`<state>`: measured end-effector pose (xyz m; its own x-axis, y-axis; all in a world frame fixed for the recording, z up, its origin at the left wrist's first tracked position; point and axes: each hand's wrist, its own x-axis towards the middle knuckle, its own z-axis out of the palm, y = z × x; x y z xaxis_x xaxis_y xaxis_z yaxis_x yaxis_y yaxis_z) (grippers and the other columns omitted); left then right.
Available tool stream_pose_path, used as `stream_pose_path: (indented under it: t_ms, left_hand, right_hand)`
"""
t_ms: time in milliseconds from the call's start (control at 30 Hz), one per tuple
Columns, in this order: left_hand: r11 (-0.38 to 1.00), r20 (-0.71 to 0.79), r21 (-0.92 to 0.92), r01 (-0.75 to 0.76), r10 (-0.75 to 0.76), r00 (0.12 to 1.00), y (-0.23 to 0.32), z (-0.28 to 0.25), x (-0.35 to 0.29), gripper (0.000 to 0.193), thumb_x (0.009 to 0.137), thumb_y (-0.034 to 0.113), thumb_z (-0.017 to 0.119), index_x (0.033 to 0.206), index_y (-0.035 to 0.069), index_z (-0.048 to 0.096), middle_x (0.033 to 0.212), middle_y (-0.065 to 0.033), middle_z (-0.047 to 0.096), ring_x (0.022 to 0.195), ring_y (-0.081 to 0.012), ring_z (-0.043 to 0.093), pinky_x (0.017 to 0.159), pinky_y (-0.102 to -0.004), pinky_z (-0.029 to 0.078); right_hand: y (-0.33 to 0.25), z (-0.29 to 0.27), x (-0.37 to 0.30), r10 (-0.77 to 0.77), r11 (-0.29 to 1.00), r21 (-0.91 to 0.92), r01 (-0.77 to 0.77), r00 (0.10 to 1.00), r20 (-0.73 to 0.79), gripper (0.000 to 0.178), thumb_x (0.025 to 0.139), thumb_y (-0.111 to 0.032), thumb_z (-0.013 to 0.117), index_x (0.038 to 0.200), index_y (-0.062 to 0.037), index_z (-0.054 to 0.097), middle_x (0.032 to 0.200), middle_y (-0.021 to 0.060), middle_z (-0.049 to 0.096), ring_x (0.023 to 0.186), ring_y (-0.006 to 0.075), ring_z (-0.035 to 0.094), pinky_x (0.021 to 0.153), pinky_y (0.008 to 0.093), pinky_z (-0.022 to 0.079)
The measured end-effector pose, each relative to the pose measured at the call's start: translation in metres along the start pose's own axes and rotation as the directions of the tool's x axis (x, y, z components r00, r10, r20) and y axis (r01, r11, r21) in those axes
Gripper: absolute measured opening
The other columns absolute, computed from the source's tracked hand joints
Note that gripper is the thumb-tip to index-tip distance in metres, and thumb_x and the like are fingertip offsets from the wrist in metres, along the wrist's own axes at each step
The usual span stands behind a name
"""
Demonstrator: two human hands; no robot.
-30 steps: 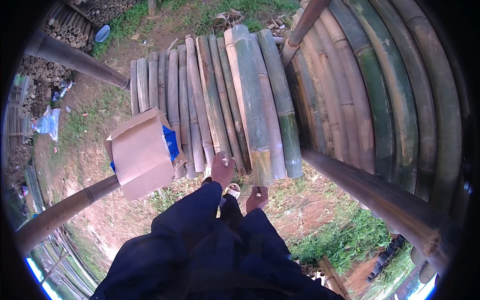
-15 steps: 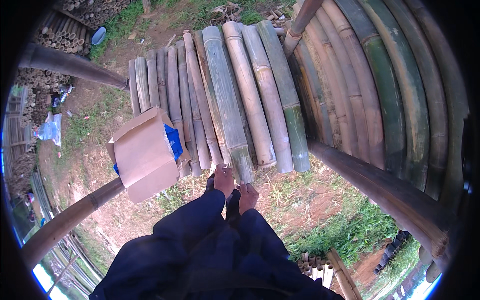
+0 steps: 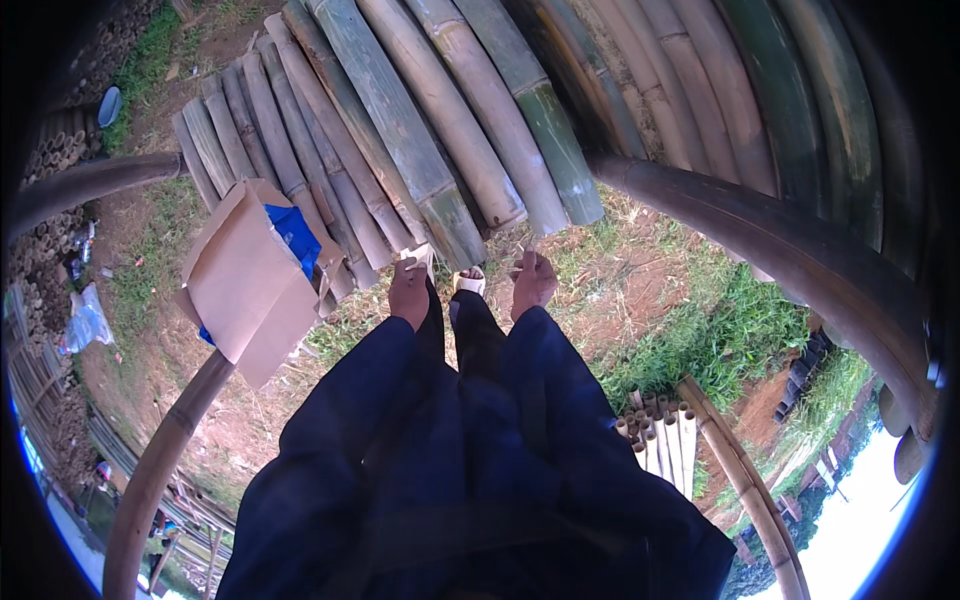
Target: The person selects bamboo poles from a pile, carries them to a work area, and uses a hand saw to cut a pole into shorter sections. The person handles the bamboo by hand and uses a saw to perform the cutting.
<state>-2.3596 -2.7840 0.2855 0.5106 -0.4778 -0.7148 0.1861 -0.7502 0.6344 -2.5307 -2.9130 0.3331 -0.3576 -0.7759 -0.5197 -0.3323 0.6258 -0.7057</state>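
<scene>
My left hand [image 3: 408,291] is curled in front of the near ends of the bamboo poles [image 3: 455,225], fingers closed. A small pale bit shows at its fingertips, too small to name. To its right, my right hand [image 3: 533,283] hangs just off the pole ends, its fingers bent in a pinch; whatever they hold is too small to make out. Both hands are apart from each other. An open cardboard box [image 3: 240,285] with blue plastic inside sits left of my left hand, against the poles' near ends.
Larger bamboo poles [image 3: 690,90] lie on the right behind a thick dark crossbar [image 3: 760,220]. Another bamboo post [image 3: 165,470] rises at lower left. Cut bamboo pieces [image 3: 665,440] stand at lower right. Below are grass, bare soil and my sandalled feet [image 3: 468,283].
My hands have moved apart, the left one to the left and the right one to the right. The view has shifted, so the poles and box appear higher and further left.
</scene>
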Motion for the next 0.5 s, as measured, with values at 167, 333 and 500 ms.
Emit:
stream_pose_path:
  t_ms: [167,333,500]
  left_hand:
    - [1.0,0.13,0.022,0.003,-0.006,0.992,-0.04,-0.01,0.009,0.039,0.097,0.034,0.063,0.119,0.002,0.06,0.108,-0.0198,0.071,0.105,-0.0325,0.068,0.091,-0.0404,0.05]
    - [0.996,0.147,0.088,-0.015,0.002,0.989,-0.054,-0.024,-0.01,0.041,0.096,0.037,0.064,0.116,0.001,0.064,0.108,-0.0214,0.071,0.105,-0.0334,0.068,0.092,-0.0405,0.05]
    - [0.982,0.146,0.189,0.017,-0.045,0.988,-0.049,-0.037,-0.022,0.041,0.096,0.039,0.062,0.114,0.002,0.064,0.105,-0.02,0.071,0.102,-0.0337,0.068,0.09,-0.0408,0.051]
  right_hand:
    - [-0.008,-0.017,0.068,0.293,0.871,0.378,-0.313,0.95,0.112,0.035,0.1,-0.031,0.063,0.121,-0.0034,0.061,0.094,0.0055,0.066,0.078,0.0144,0.06,0.071,0.0347,0.053]
    - [0.002,-0.012,0.1,0.427,0.807,0.383,-0.449,0.892,0.147,0.026,0.101,-0.027,0.061,0.115,-0.0054,0.062,0.097,0.0062,0.066,0.082,0.0151,0.06,0.071,0.0334,0.052]
    - [-0.025,-0.002,0.097,0.401,0.83,0.327,-0.451,0.891,0.212,0.03,0.1,-0.032,0.062,0.122,-0.0117,0.063,0.105,0.0026,0.065,0.09,0.0159,0.058,0.079,0.0365,0.049]
